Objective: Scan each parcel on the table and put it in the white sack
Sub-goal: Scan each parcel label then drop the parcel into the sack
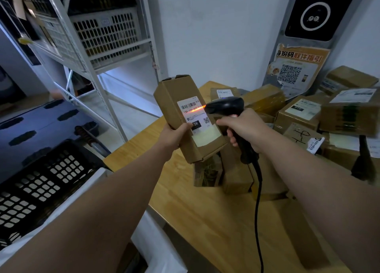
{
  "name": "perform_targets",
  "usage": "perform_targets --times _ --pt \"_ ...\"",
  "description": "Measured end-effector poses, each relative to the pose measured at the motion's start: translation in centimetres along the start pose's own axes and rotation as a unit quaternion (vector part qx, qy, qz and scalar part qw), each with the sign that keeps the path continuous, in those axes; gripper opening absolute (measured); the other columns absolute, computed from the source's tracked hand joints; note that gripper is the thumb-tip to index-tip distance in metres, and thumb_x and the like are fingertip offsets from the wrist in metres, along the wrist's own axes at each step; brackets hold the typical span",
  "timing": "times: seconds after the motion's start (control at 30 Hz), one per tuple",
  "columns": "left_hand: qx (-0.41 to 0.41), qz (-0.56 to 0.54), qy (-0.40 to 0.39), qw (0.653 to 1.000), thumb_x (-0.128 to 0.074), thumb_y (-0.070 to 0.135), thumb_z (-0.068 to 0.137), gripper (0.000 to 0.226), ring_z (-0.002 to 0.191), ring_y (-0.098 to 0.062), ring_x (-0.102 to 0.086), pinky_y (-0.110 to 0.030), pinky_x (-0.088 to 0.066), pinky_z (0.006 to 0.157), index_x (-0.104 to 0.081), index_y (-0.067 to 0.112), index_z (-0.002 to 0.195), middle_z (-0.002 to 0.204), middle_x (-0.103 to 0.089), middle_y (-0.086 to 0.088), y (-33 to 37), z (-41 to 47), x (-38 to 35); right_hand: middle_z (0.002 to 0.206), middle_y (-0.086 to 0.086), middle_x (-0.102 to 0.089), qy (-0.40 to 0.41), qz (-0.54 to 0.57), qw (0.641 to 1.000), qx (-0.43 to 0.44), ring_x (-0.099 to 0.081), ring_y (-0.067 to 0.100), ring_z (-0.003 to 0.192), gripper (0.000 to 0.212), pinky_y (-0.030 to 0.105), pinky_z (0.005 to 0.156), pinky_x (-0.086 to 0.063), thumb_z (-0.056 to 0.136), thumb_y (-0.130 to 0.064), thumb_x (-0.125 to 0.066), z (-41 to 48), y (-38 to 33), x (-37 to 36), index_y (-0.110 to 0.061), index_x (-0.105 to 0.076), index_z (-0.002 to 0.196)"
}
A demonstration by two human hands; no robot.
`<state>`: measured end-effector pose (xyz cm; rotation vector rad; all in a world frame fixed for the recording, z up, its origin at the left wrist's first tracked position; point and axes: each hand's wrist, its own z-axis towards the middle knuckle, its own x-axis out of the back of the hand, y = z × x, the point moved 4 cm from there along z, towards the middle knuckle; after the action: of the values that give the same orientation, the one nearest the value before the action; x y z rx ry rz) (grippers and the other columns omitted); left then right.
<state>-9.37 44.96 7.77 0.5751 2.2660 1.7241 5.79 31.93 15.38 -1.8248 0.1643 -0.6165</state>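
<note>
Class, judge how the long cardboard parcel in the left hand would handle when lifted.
The parcel probably stays stiff: its faces look flat. Seemingly light: the left hand alone holds it by its lower end. Long and narrow, it may tip if stood upright.

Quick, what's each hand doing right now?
Left hand: grips the cardboard parcel.
Right hand: grips the barcode scanner.
</note>
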Motion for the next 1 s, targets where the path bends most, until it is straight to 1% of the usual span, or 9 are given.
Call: perform_targets --times 0.2,0.33,0.53,0.63,0.73,0.8,0.9,0.93,1.0 --pt "0.039 0.008 -0.019 0.999 -0.059 0.048 0.089 0.051 0.092 -0.018 -0.062 -0.025 -0.047 0.069 -0.056 0.013 0.125 0.102 -0.065 -0.001 0.2 -0.7 0.0 0.073 0.010 -0.060 0.045 0.116 0.989 -0.078 -0.061 0.021 0.064 0.032 0.031 0.057 -0.053 0.085 -0.023 -0.071 0.6 2.1 2.9 -0.004 -0.062 0.108" --pt "0.031 -0.011 -0.052 0.998 -0.055 0.048 0.092 0.043 0.086 -0.018 -0.065 -0.025 -0.051 0.065 -0.056 0.019 0.124 0.102 -0.067 -0.003 -0.6 -2.1 0.1 0.093 0.012 -0.067 0.020 0.144 0.984 -0.102 -0.066 0.024 0.086 0.034 0.035 0.064 -0.056 0.081 -0.036 -0.076 0.1 4.2 2.9 -0.013 -0.061 0.100" --pt "0.045 -0.043 -0.050 0.997 -0.052 0.050 0.093 0.044 0.092 -0.021 -0.066 -0.027 -0.053 0.066 -0.052 0.020 0.126 0.117 -0.065 -0.007 -3.3 -4.1 -0.3 0.095 0.007 -0.076 -0.046 0.228 0.963 -0.133 -0.071 0.027 0.092 0.057 0.042 0.081 -0.056 0.068 -0.047 -0.080 0.1 7.0 -1.0 -0.012 -0.067 0.111" --pt "0.058 -0.060 -0.026 0.996 -0.058 0.054 0.086 0.053 0.091 -0.021 -0.064 -0.025 -0.050 0.066 -0.054 0.018 0.125 0.120 -0.064 -0.011 -4.9 -5.3 0.6 0.096 0.006 -0.076 -0.064 0.249 0.957 -0.131 -0.073 0.021 0.081 0.042 0.033 0.065 -0.055 0.076 -0.040 -0.077 0.2 8.3 -3.3 -0.013 -0.068 0.108" --pt "0.056 -0.050 -0.002 0.997 -0.064 0.059 0.068 0.076 0.099 -0.025 -0.065 -0.030 -0.051 0.076 -0.051 0.015 0.129 0.124 -0.062 -0.013 -6.7 -6.8 3.0 0.085 0.004 -0.077 -0.105 0.247 0.955 -0.129 -0.074 0.017 0.069 0.028 0.030 0.063 -0.053 0.080 -0.037 -0.074 -0.1 8.9 -5.6 -0.014 -0.071 0.095" --pt "0.053 -0.043 0.032 0.997 -0.062 0.057 0.072 0.069 0.103 -0.027 -0.064 -0.033 -0.052 0.080 -0.050 0.016 0.126 0.123 -0.062 -0.013 -7.8 -8.1 5.1 0.085 0.002 -0.077 -0.131 0.242 0.954 -0.117 -0.073 0.016 0.072 0.025 0.028 0.061 -0.054 0.081 -0.037 -0.073 -0.8 8.8 -7.6 -0.016 -0.071 0.097" --pt "0.053 -0.072 0.083 0.992 -0.048 0.049 0.091 0.041 0.103 -0.028 -0.064 -0.041 -0.051 0.091 -0.054 0.018 0.117 0.119 -0.064 -0.015 -9.5 -10.8 8.5 0.084 -0.001 -0.076 -0.162 0.236 0.954 -0.090 -0.072 0.014 0.074 0.022 0.025 0.060 -0.057 0.084 -0.036 -0.070 -2.3 8.4 -11.3 -0.018 -0.070 0.097" --pt "0.056 -0.097 0.095 0.989 -0.045 0.045 0.094 0.039 0.100 -0.028 -0.065 -0.041 -0.050 0.091 -0.056 0.015 0.117 0.115 -0.066 -0.016 -10.2 -11.8 9.8 0.084 0.001 -0.075 -0.170 0.229 0.954 -0.086 -0.072 0.016 0.075 0.020 0.027 0.061 -0.058 0.085 -0.035 -0.069 -3.0 8.4 -12.6 -0.018 -0.070 0.095" --pt "0.064 -0.122 0.130 0.982 -0.053 0.051 0.083 0.059 0.104 -0.033 -0.064 -0.046 -0.048 0.094 -0.054 0.009 0.125 0.116 -0.066 -0.019 -11.7 -14.1 12.6 0.082 0.004 -0.073 -0.188 0.203 0.958 -0.077 -0.071 0.021 0.075 0.012 0.031 0.064 -0.058 0.085 -0.031 -0.071 -4.1 8.8 -15.3 -0.020 -0.069 0.091"
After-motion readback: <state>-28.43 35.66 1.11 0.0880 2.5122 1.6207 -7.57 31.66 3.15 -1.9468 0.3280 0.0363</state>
